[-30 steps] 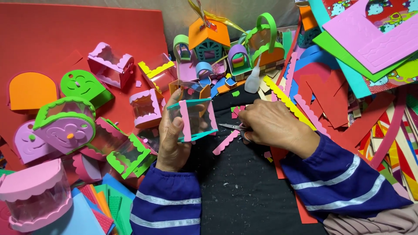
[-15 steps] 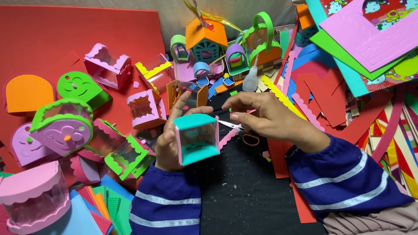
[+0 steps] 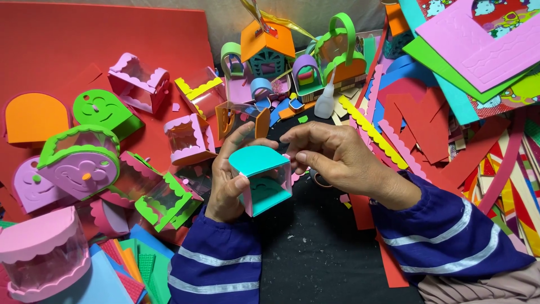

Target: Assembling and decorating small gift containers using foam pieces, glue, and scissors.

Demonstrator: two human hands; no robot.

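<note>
While both hands work above the black mat [image 3: 315, 253], findings stand as follows:
Item: teal box [image 3: 261, 180] with clear sides, held in the air between the hands.
Left hand [image 3: 228, 180]: closed around the box's left side, thumb and fingers gripping it.
Right hand [image 3: 332, 155]: fingertips pinched on the box's upper right edge.
Surroundings: red sheet [image 3: 84, 50]; green-trimmed purple box [image 3: 79, 160] at left; glue bottle [image 3: 325, 101] behind.

Single head-worn view, looking steeply down, close over both hands and the black table [image 3: 315, 253], foam pieces around
</note>
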